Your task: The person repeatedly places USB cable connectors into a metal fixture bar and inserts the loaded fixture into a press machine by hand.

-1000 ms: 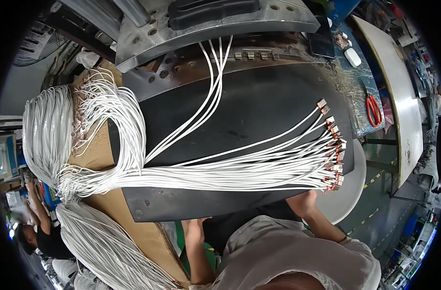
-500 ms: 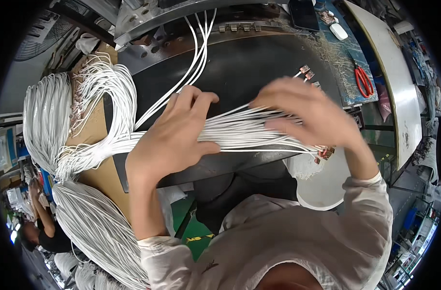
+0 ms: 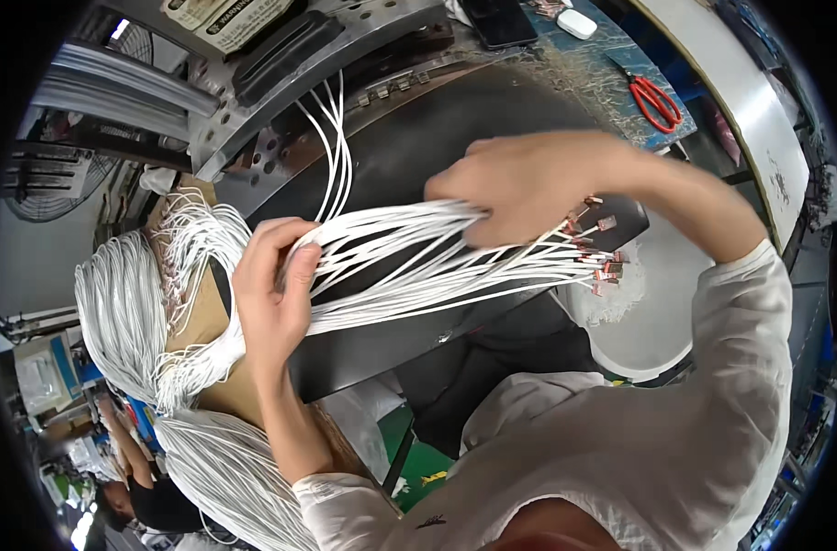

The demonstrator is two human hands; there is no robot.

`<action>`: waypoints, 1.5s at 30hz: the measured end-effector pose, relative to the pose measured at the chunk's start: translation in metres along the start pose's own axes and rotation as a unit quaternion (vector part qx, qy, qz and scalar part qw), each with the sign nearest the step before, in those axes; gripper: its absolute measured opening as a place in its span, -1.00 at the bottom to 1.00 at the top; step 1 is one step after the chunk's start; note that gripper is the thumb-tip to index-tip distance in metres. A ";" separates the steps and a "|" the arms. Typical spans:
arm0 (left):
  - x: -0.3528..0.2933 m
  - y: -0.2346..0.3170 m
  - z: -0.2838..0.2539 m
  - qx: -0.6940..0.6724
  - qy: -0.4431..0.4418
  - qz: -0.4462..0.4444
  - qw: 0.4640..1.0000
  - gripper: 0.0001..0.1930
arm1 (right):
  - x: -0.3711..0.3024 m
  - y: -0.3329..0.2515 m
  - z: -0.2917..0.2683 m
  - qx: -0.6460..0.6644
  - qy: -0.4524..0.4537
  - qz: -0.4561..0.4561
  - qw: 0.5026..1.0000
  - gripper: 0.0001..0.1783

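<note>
A thick bundle of white cables (image 3: 418, 289) stretches across the black worktop, with small copper-coloured connectors (image 3: 606, 268) at its right end. My left hand (image 3: 276, 275) is wrapped round part of the bundle near its left side, thumb on top. My right hand (image 3: 519, 188) is closed on upper strands, which bow upward between the hands; its fingertips are partly hidden and slightly blurred. Lower strands lie loosely fanned below my right hand. A few separate white cables (image 3: 337, 156) run up from behind my left hand to the metal machine (image 3: 345, 55).
Large bundles of white cable (image 3: 120, 312) hang at the left. Red-handled scissors (image 3: 654, 103), a black phone (image 3: 499, 20) and a white case (image 3: 576, 24) lie at the upper right. A white bucket (image 3: 652, 340) stands below the worktop's right end. Another person (image 3: 152, 496) is at lower left.
My right hand has moved left and closed on upper strands, lifting them into an arch. My left hand has turned and gripped the bundle. The view has shifted and tilted.
</note>
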State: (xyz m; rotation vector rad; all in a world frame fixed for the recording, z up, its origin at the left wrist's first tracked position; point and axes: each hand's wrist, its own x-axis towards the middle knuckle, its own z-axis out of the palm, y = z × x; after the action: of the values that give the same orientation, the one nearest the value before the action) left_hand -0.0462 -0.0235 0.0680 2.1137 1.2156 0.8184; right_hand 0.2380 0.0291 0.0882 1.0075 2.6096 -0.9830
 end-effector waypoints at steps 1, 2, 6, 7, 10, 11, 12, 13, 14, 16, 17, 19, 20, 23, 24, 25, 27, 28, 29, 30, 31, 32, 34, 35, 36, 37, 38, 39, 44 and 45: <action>0.001 0.003 0.006 0.021 -0.010 0.027 0.999 -0.76 | -0.007 0.000 -0.009 0.002 0.004 0.008 1.000 -0.48; -0.002 0.006 0.006 0.048 -0.013 0.047 0.998 -0.76 | -0.015 -0.004 -0.027 -0.031 -0.036 0.039 0.998 -0.48; -0.002 -0.008 0.012 0.085 -0.082 0.065 0.991 -0.72 | -0.011 -0.002 -0.043 -0.047 -0.091 0.043 0.994 -0.47; -0.003 -0.011 0.011 0.082 -0.081 0.068 0.991 -0.72 | -0.001 -0.003 -0.038 0.010 -0.064 -0.018 0.998 -0.47; -0.007 -0.015 0.008 -0.014 0.162 -0.007 0.987 -0.71 | 0.007 -0.009 -0.034 0.045 -0.023 -0.029 0.998 -0.45; -0.005 -0.015 0.006 -0.018 0.162 -0.004 0.987 -0.71 | 0.007 -0.013 -0.032 0.026 -0.008 0.017 0.999 -0.44; -0.004 -0.014 0.003 0.011 0.133 -0.011 0.991 -0.72 | 0.010 -0.015 -0.030 0.010 0.002 0.061 0.998 -0.42; -0.003 -0.013 0.001 0.038 0.102 -0.017 0.994 -0.73 | 0.007 -0.008 -0.036 0.012 -0.002 0.065 0.998 -0.42; -0.008 -0.009 -0.006 0.075 0.078 -0.029 0.994 -0.74 | 0.001 0.000 -0.052 -0.062 -0.073 0.107 0.990 -0.41; -0.007 -0.014 0.005 0.123 0.051 0.020 0.991 -0.76 | -0.008 0.016 -0.061 -0.139 -0.142 0.153 0.968 -0.40; -0.003 -0.016 0.015 0.170 0.023 0.076 0.982 -0.79 | -0.011 0.024 -0.058 -0.185 -0.122 0.101 0.970 -0.41; 0.000 -0.020 0.022 0.214 -0.004 0.132 0.968 -0.81 | -0.013 0.035 -0.050 -0.270 -0.081 -0.004 0.959 -0.43; 0.001 -0.021 0.024 0.210 0.009 0.137 0.968 -0.82 | -0.010 0.035 -0.043 -0.272 -0.081 -0.001 0.959 -0.43; 0.001 -0.023 0.024 0.206 0.031 0.141 0.968 -0.85 | 0.009 0.025 -0.022 -0.010 0.028 -0.004 1.000 -0.48; 0.002 -0.024 0.024 0.197 0.058 0.145 0.968 -0.84 | 0.012 0.023 -0.025 -0.009 0.028 -0.005 1.000 -0.48; 0.004 -0.024 0.023 0.188 0.085 0.149 0.967 -0.84 | 0.013 0.020 -0.031 0.014 -0.037 0.003 0.999 -0.51; 0.004 -0.024 0.022 0.180 0.112 0.153 0.965 -0.83 | 0.016 0.016 -0.042 0.057 -0.165 0.019 0.984 -0.55; 0.002 -0.026 0.023 0.159 0.130 0.148 0.967 -0.84 | 0.018 0.010 -0.038 0.056 -0.164 0.019 0.985 -0.55; -0.001 -0.028 0.026 0.138 0.148 0.141 0.969 -0.84 | 0.021 0.000 -0.027 0.116 -0.093 -0.021 0.989 -0.58; -0.003 -0.030 0.027 0.117 0.166 0.134 0.970 -0.84 | 0.023 -0.010 -0.015 0.176 -0.021 -0.060 0.982 -0.61; -0.003 -0.032 0.026 0.119 0.168 0.132 0.970 -0.84 | 0.025 -0.014 -0.010 0.234 0.051 -0.098 0.966 -0.64; -0.004 -0.035 0.025 0.069 0.181 0.068 0.979 -0.86 | 0.023 -0.012 -0.015 0.234 0.052 -0.096 0.966 -0.64; -0.004 -0.038 0.021 -0.029 0.204 -0.063 0.977 -0.87 | 0.013 -0.002 -0.038 0.092 -0.001 0.024 0.995 -0.70; -0.005 -0.038 0.023 -0.027 0.205 -0.064 0.976 -0.87 | 0.011 0.005 -0.046 0.019 -0.028 0.082 0.996 -0.73; -0.005 -0.036 0.027 0.026 0.149 -0.015 0.988 -0.88 | 0.015 0.013 -0.048 0.019 -0.028 0.080 0.996 -0.73; -0.004 -0.033 0.032 0.079 0.094 0.035 0.992 -0.88 | 0.019 0.023 -0.047 -0.022 -0.048 0.066 0.996 -0.74; -0.003 -0.030 0.034 0.131 0.038 0.084 0.987 -0.87 | 0.024 0.033 -0.045 -0.063 -0.067 0.051 0.994 -0.75; -0.002 -0.029 0.034 0.130 0.039 0.089 0.987 -0.87 | 0.024 0.039 -0.042 -0.102 -0.085 0.041 0.990 -0.76; 0.002 -0.037 0.005 -0.294 0.020 -0.199 0.935 -0.80 | -0.008 0.051 -0.016 0.190 -0.044 0.040 0.980 -0.74; 0.007 -0.040 -0.004 -0.381 -0.072 -0.259 0.885 -0.79 | -0.021 0.061 -0.017 0.251 0.006 0.037 0.967 -0.72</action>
State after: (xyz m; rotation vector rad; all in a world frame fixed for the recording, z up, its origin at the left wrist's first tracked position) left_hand -0.0685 0.0001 0.0438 1.1199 1.0604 0.7093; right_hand 0.2942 0.0624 0.0775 1.1991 2.3545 -1.6720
